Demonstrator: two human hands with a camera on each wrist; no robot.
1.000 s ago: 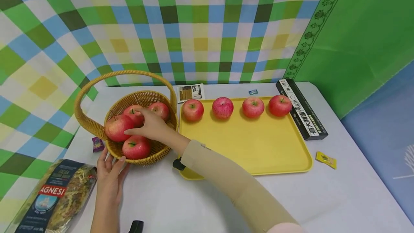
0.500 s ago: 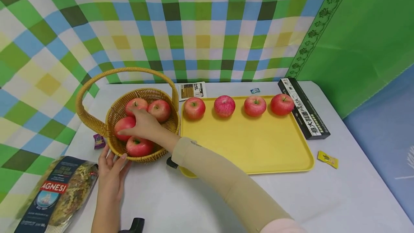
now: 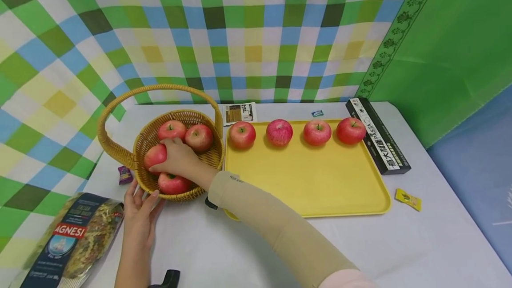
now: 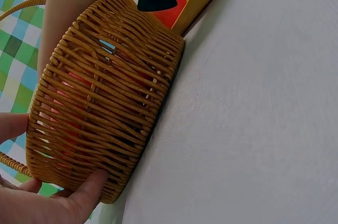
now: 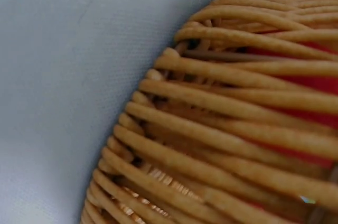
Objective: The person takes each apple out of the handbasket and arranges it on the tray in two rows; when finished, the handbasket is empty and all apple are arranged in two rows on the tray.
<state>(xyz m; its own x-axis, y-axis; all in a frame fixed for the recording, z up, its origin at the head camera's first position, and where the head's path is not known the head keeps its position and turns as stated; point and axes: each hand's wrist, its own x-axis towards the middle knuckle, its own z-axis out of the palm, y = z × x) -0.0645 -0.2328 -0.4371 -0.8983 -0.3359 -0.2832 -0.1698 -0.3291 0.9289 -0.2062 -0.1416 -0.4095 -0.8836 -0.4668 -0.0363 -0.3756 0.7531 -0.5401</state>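
The right hand (image 3: 178, 159) reaches into the basket (image 3: 180, 197), thumb and fingers spread around one red apple (image 3: 154, 155) at its left side. The left hand (image 3: 140, 212) rests against the near left wall — fingers loosely extended, touching the wicker, the thumb low on the weave. The wall is of glossy, rounded strands with gaps between them; a slim wound handle (image 3: 160, 87) arches above, apart from the right hand. Three other apples (image 3: 199, 138) share the bowl. The smooth yellow tray (image 3: 304, 181), round-cornered with a raised lip, sits just beside it — four apples (image 3: 279, 133) line its far edge. White tabletop (image 3: 344, 243) stretches along the tray's near edge.
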